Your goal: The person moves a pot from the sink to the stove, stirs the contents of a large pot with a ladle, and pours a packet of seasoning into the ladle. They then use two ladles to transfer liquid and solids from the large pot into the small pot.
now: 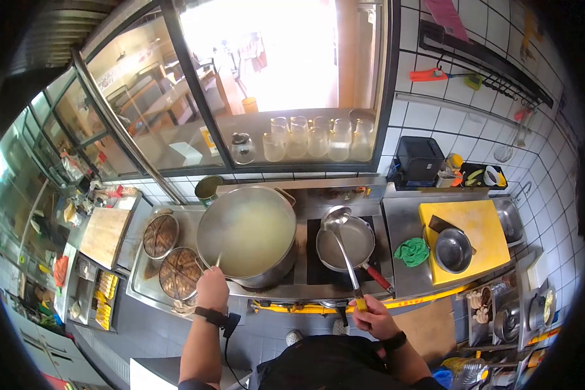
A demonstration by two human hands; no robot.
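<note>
L hand (212, 285): grip clenched on thin wire handle (209, 263) at near rim of stockpot (247, 231); what's on its far end, can't tell
R hand (370, 318): grip wrapped round yellow end of ladle (348, 260), low by front edge of stove (305, 263)
Ladle: long shaft runs up over frying pan (365, 242); bowl end sits at pan's far-left rim, just beside stockpot
Stockpot: big, full of pale cloudy liquid, left side of stove; frying pan on right side, looks empty, red handle pointing toward R hand
Nearby: 2 round mesh baskets (160, 235) left of stockpot; green cloth (412, 251) on the surface (403, 218) to the right, w/ steel bowl (453, 250) on yellow board (484, 224)
Risk 1: liquid prob. hot; ladle is held at its very end, so a full scoop could tip & slop onto stove or wrist
Risk 2: L hand right at the rim; hot metal or steam could burn it if the grip slips
Risk 3: shaft crosses frying pan; a knock could shove it or swing its handle
</note>
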